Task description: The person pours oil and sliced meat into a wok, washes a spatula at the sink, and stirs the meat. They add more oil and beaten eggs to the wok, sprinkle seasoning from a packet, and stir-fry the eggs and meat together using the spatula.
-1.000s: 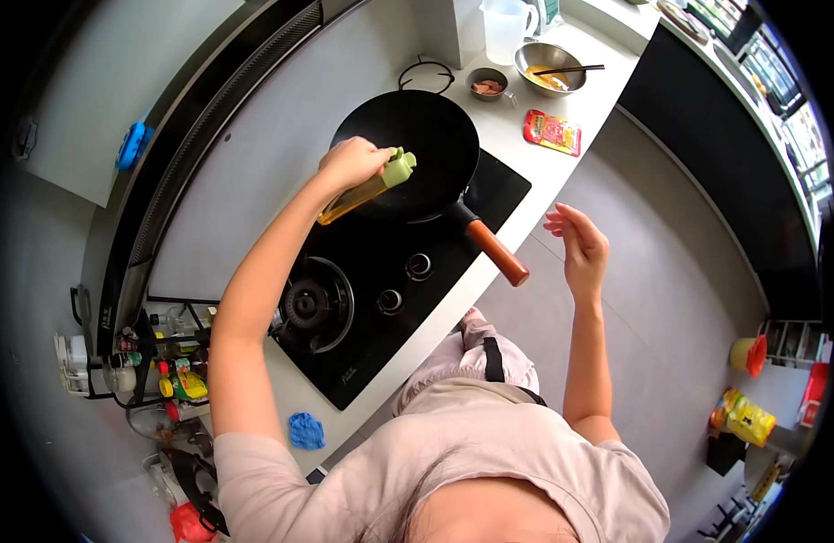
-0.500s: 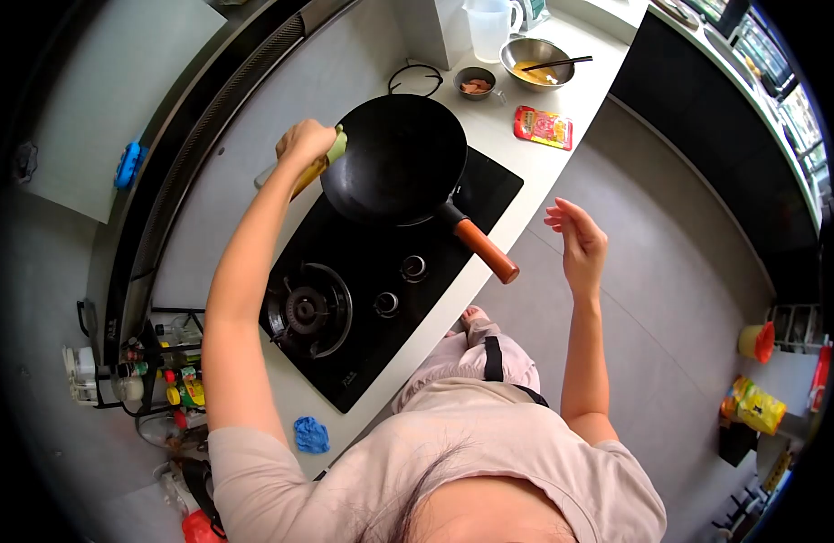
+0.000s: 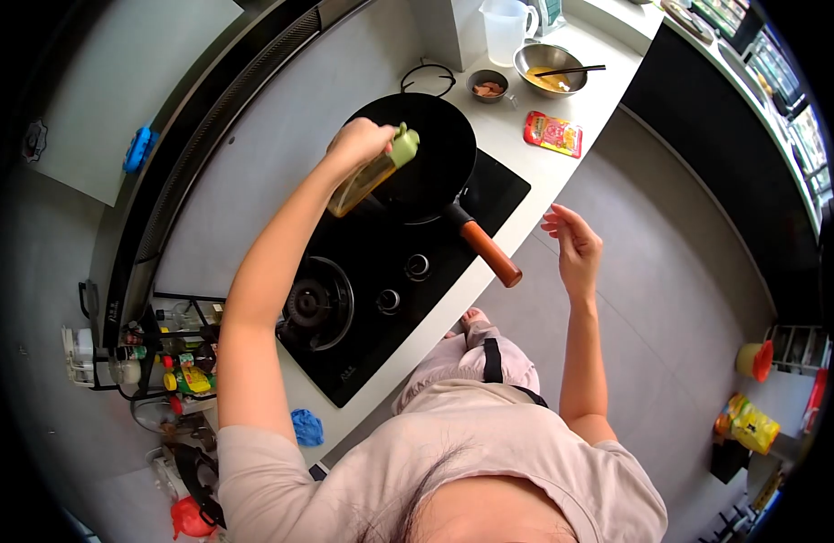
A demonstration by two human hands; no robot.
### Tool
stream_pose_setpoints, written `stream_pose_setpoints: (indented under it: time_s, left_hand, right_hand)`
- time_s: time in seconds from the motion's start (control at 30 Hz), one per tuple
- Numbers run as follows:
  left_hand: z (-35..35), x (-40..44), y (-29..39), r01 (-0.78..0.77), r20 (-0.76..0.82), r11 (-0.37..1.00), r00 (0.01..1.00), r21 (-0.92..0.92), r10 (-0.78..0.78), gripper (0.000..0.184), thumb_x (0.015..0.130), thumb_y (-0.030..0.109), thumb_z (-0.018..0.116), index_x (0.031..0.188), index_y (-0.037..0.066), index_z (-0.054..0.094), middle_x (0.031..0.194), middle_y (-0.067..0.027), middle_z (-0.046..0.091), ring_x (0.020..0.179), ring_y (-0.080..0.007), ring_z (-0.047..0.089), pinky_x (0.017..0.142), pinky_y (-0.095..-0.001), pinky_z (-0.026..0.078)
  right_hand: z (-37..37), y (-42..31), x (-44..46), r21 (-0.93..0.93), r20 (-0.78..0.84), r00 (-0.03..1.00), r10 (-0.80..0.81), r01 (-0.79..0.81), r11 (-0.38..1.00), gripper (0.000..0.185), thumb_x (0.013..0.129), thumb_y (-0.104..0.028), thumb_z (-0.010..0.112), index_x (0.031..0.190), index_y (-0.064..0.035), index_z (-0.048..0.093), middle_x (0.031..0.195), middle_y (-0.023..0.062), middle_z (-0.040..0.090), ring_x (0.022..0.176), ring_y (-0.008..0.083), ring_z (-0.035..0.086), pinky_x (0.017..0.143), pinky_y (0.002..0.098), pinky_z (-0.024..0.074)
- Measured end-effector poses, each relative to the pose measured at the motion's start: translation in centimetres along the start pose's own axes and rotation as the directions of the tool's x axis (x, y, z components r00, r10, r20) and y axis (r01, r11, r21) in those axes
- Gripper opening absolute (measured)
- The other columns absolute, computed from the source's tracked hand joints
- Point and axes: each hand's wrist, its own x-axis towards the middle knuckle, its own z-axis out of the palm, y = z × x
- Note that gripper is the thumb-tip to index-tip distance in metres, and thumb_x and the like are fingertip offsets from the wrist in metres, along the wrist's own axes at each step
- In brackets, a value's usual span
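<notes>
My left hand (image 3: 358,143) is wrapped round an oil bottle (image 3: 361,186) with a green top and yellow oil inside. The bottle is tilted, its top over the left part of a black wok (image 3: 435,154). That wok sits on the far burner of a black gas hob (image 3: 367,244), its wooden handle (image 3: 491,253) pointing toward me. To the right of the handle, my right hand (image 3: 578,253) hangs in the air beyond the counter edge, fingers loosely bent and apart, holding nothing.
Behind the wok stand a small bowl (image 3: 488,87) of pinkish pieces, a steel bowl (image 3: 562,83) with yellow liquid and chopsticks, a red packet (image 3: 553,134) and a clear jug (image 3: 507,32). A blue crumpled cloth (image 3: 307,427) lies near me. Bottles (image 3: 191,376) crowd a rack at left.
My left hand has moved right with the oil bottle, bringing its top further over the wok. My right hand stays nearly where it was. The whole view has shifted slightly.
</notes>
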Motion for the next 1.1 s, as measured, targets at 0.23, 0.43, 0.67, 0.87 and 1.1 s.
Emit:
stream_pose_setpoints:
  time_s: [0.23, 0.43, 0.67, 0.87, 1.1]
  left_hand:
    - [-1.3, 1.3, -0.4, 0.081, -0.319, 0.987, 0.94, -0.141, -0.122, 0.039, 0.085, 0.044, 0.048, 0.074, 0.015, 0.07, 0.089, -0.0092, 0.07, 0.089, -0.0294, 0.065, 0.078, -0.0395, 0.048]
    - [-2.8, -2.9, -5.1, -0.052, -0.3, 0.796, 0.939, -0.604, -0.166, 0.035, 0.086, 0.038, 0.054, 0.07, 0.007, 0.06, 0.057, 0.0006, 0.049, 0.053, -0.0125, 0.046, 0.053, -0.0277, 0.037]
    - [-5.4, -13.3, -6.9, -0.307, -0.356, 0.302, 0.927, -0.902, -0.121, 0.03, 0.092, 0.03, 0.051, 0.07, 0.01, 0.049, 0.054, 0.0061, 0.035, 0.046, -0.0053, 0.029, 0.047, -0.0215, 0.024]
    - [-13.9, -22.5, -6.2, -0.581, -0.583, 0.052, 0.81, -0.813, -0.063, 0.031, 0.094, 0.031, 0.05, 0.07, 0.011, 0.046, 0.054, 0.0047, 0.032, 0.047, -0.0076, 0.027, 0.048, -0.0243, 0.023]
    - [-24.9, -31.3, -8.7, -0.804, -0.806, 0.071, 0.586, -0.591, -0.08, 0.026, 0.093, 0.027, 0.049, 0.075, 0.009, 0.048, 0.057, 0.0032, 0.032, 0.049, -0.0093, 0.028, 0.05, -0.0252, 0.025]
  right_hand:
    - [-1.2, 0.8, -0.1, 0.012, -0.039, 0.999, 0.006, -0.006, 1.0, 0.023, 0.093, 0.002, 0.05, 0.111, 0.0004, 0.064, 0.092, 0.0082, 0.069, 0.082, 0.0138, 0.066, 0.074, 0.0256, 0.0518]
    - [-0.6, 0.8, 0.4, 0.06, -0.032, 0.999, 0.019, -0.017, 0.998, 0.023, 0.093, 0.002, 0.05, 0.111, 0.0008, 0.064, 0.093, 0.0078, 0.068, 0.083, 0.0134, 0.066, 0.074, 0.0252, 0.0509]
    - [2.9, 0.1, 2.4, 0.103, 0.095, 0.995, -0.028, 0.019, 0.994, 0.022, 0.095, -0.001, 0.05, 0.113, 0.0009, 0.063, 0.094, 0.0076, 0.068, 0.083, 0.013, 0.065, 0.073, 0.0246, 0.0505]
    - [7.9, -3.0, 3.0, 0.156, 0.222, 0.972, -0.082, 0.047, 0.987, 0.021, 0.096, -0.005, 0.052, 0.112, 0.0, 0.064, 0.094, 0.0071, 0.068, 0.085, 0.0134, 0.065, 0.076, 0.0257, 0.0508]
    - [14.6, -5.9, 2.4, 0.226, 0.391, 0.911, -0.129, 0.041, 0.973, 0.022, 0.096, -0.004, 0.05, 0.112, 0.0009, 0.063, 0.095, 0.0072, 0.068, 0.084, 0.0128, 0.065, 0.075, 0.0237, 0.0492]
